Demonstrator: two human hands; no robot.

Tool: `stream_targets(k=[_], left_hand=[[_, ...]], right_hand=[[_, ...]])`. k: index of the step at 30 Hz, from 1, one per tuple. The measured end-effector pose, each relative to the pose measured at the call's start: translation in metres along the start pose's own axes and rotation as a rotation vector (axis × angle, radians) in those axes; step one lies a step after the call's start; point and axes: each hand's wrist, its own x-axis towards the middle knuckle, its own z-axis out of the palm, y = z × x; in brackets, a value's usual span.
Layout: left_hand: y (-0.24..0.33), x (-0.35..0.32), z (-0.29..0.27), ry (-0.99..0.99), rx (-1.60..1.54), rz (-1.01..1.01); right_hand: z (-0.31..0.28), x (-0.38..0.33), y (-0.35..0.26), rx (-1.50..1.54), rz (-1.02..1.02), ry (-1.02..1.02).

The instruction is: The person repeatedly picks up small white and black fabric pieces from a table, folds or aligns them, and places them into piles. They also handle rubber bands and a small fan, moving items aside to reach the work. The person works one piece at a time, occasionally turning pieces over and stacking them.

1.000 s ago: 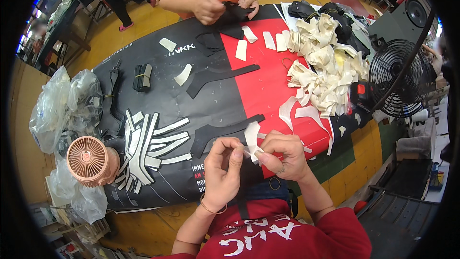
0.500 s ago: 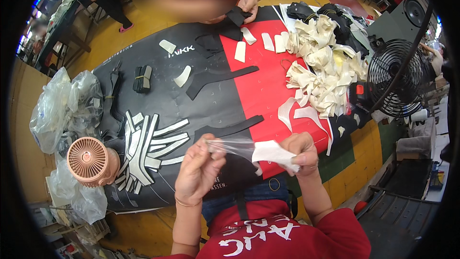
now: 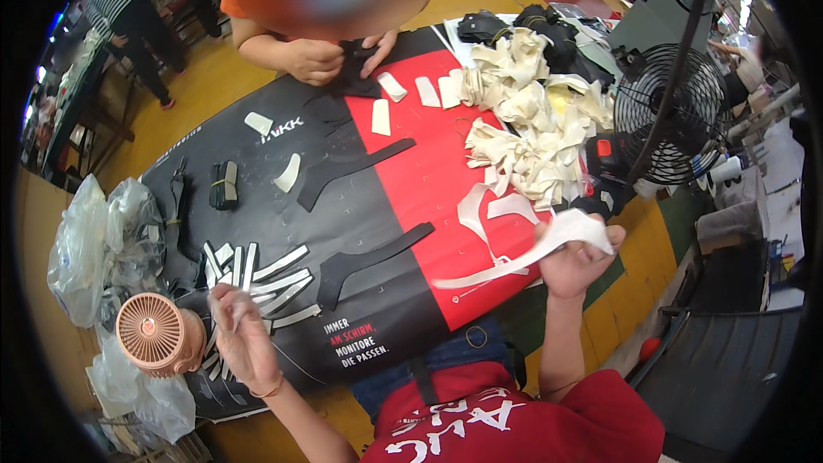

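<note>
The worker nearest me wears a deep red T-shirt [image 3: 561, 422] with big white lettering [image 3: 490, 414], hand-drawn in look, across its front. Its short sleeves [image 3: 610, 416] are plain red, leaving the forearms bare. A dark strap [image 3: 422, 380] shows up against blue denim [image 3: 383, 390] at the waist. One thin bangle [image 3: 272, 389] rings the left wrist; I can't quite make out its colour.
</note>
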Motion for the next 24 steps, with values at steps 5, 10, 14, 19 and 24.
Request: stream_targets(k=[5,10,14,19,24], left_hand=[[-0.026,-0.022,0.018,-0.165,0.963,0.003],[-0.125,-0.066,0.007,-0.635,1.788,-0.746],[-0.158,-0.042,0.01,-0.533,1.779,-0.717],[-0.228,0.065,0.004,-0.606,1.613,-0.442],[-0.312,0.164,-0.016,-1.125,1.863,-0.014]], right_hand=[[0.01,-0.003,-0.029,-0.427,-0.228,-0.036],[0.02,-0.008,-0.023,-0.967,-0.287,-0.198],[0.028,-0.005,-0.012,-0.749,-0.149,-0.293],[0.036,-0.003,-0.007,-0.45,-0.093,-0.39],[0.033,-0.014,-0.009,-0.6,-0.136,-0.415]])
